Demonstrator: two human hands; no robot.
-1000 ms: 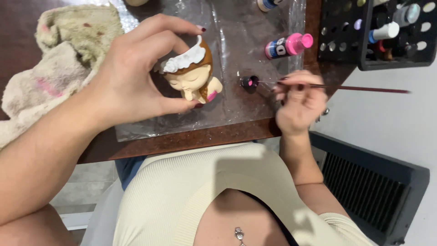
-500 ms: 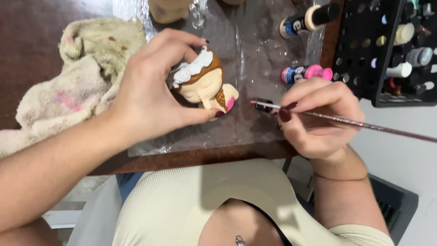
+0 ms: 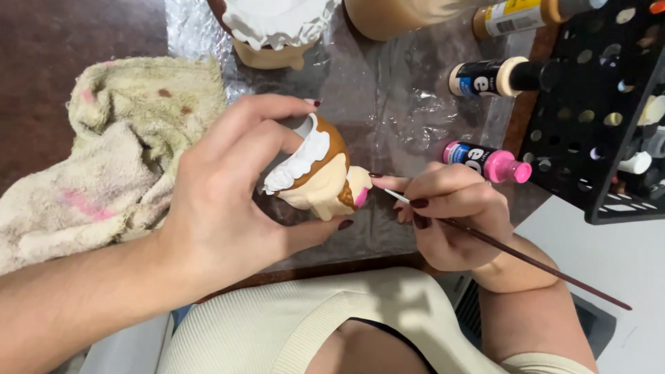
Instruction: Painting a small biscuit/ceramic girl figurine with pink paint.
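Just above the person's chest, the left hand (image 3: 222, 208) wraps around a small figurine (image 3: 315, 173), fingers curled over its white-trimmed brown top and thumb under its pale base, holding it tilted over the plastic sheet (image 3: 388, 104) on the table (image 3: 83, 34). Right of the figurine, the right hand (image 3: 450, 211) pinches a thin brush (image 3: 512, 253) between thumb and fingers; the tip meets the figurine's pink patch, and the dark handle slants away past the wrist. Left of the figurine lies a stained cloth (image 3: 104, 152). Beyond the right hand, a pink-capped paint bottle (image 3: 488, 161) lies on its side, with a cream-capped dark bottle (image 3: 492, 76) farther up. A black rack (image 3: 596, 118) of paints stands right of both bottles. Above the figurine, another figure (image 3: 277, 28) with white trim is cut off by the frame's edge.
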